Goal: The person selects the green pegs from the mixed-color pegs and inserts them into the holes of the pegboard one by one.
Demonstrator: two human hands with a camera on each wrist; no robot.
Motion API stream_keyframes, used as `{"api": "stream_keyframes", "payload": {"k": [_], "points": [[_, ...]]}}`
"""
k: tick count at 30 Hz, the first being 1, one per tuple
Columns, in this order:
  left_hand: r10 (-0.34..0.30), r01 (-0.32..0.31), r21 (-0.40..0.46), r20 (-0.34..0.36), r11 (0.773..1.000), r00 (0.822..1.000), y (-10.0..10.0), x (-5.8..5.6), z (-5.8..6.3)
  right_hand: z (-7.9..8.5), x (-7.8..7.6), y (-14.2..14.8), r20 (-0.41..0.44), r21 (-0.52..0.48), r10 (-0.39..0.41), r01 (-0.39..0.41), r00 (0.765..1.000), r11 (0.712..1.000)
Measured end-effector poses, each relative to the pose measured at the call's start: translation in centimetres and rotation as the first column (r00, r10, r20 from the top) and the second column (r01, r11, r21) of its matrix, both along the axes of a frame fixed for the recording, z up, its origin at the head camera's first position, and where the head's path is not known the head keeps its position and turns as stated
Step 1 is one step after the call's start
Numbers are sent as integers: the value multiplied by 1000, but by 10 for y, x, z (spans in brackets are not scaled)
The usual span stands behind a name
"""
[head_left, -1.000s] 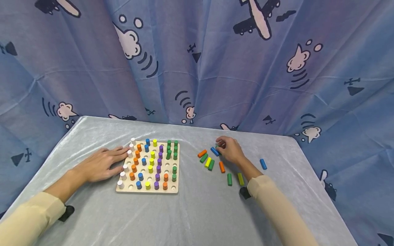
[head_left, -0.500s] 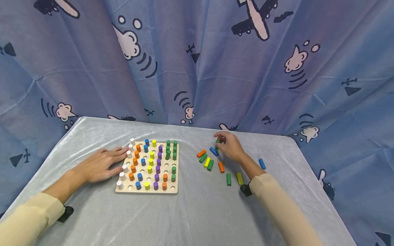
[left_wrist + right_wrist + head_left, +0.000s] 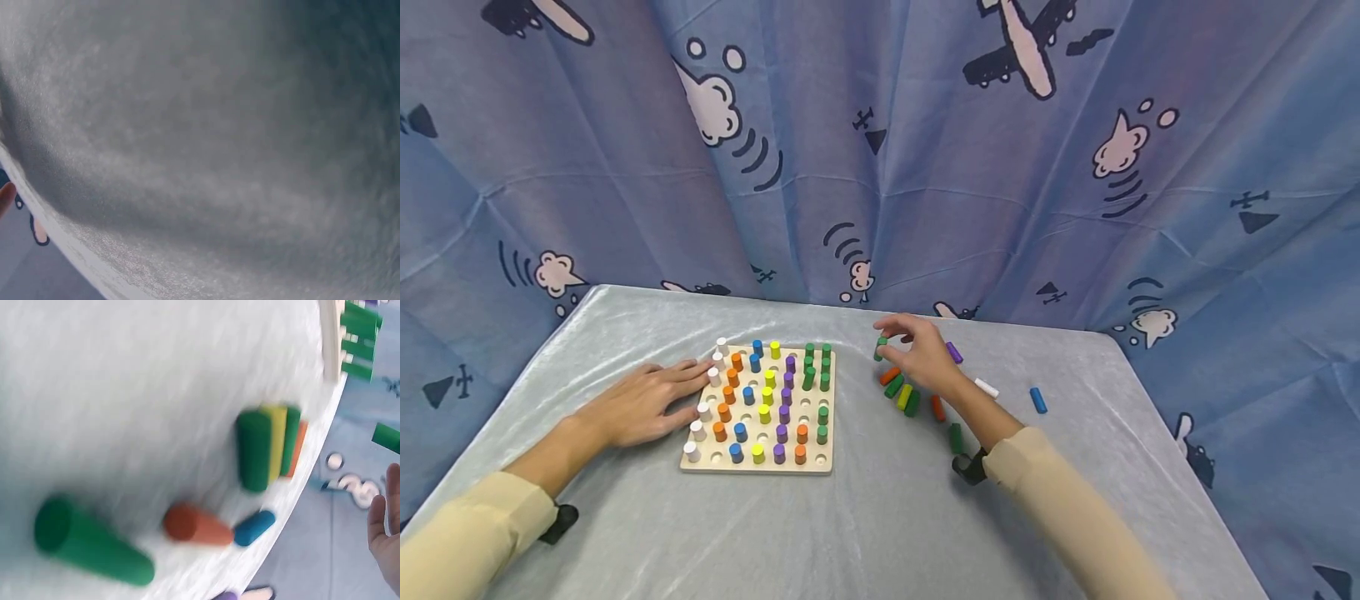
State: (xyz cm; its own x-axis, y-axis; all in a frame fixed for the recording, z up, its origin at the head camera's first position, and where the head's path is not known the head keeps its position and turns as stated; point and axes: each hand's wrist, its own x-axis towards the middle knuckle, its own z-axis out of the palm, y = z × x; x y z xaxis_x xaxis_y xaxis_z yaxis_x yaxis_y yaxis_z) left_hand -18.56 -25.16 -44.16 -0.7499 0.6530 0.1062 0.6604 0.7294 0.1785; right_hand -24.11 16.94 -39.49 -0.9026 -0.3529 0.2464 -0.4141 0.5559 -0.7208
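In the head view my right hand point(image 3: 917, 358) pinches a green peg point(image 3: 881, 347) between thumb and fingertips, held upright above the table right of the pegboard. The same green peg point(image 3: 387, 437) shows at the right edge of the right wrist view. The wooden pegboard point(image 3: 752, 469) carries columns of white, orange, blue, yellow, purple and green pegs, with some holes bare. My left hand point(image 3: 643, 400) lies flat with extended fingers, its fingertips at the board's left edge. Only a fingertip point(image 3: 5, 197) of it enters the left wrist view.
Below my right hand lie loose pegs: orange point(image 3: 890, 376), yellow point(image 3: 904, 397) and green point(image 3: 912, 405) side by side. Purple point(image 3: 954, 352), white point(image 3: 987, 388) and blue point(image 3: 1037, 400) pegs lie farther right. A patterned curtain point(image 3: 820, 150) hangs behind the grey-covered table point(image 3: 865, 517).
My right hand has lifted the green peg and carried it left toward the pegboard. A purple and a white peg have come into view behind it. The left hand has stayed put.
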Motion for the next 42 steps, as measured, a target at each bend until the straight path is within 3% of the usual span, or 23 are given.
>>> {"api": "stream_keyframes", "payload": {"k": [7,22,42], "points": [[0,0,0,-4,1000,1000,-1,-1,-1,-3,11,-30,4,-59,91,-91,996,994],[-5,5,7,-9,1000,1000,-1,-2,-3,-9,18,-71,95,-134,206,-192,974,972],[-10,10,9,-19,1000,1000,-2,-3,-4,-19,22,-86,151,-120,219,-202,964,972]]}}
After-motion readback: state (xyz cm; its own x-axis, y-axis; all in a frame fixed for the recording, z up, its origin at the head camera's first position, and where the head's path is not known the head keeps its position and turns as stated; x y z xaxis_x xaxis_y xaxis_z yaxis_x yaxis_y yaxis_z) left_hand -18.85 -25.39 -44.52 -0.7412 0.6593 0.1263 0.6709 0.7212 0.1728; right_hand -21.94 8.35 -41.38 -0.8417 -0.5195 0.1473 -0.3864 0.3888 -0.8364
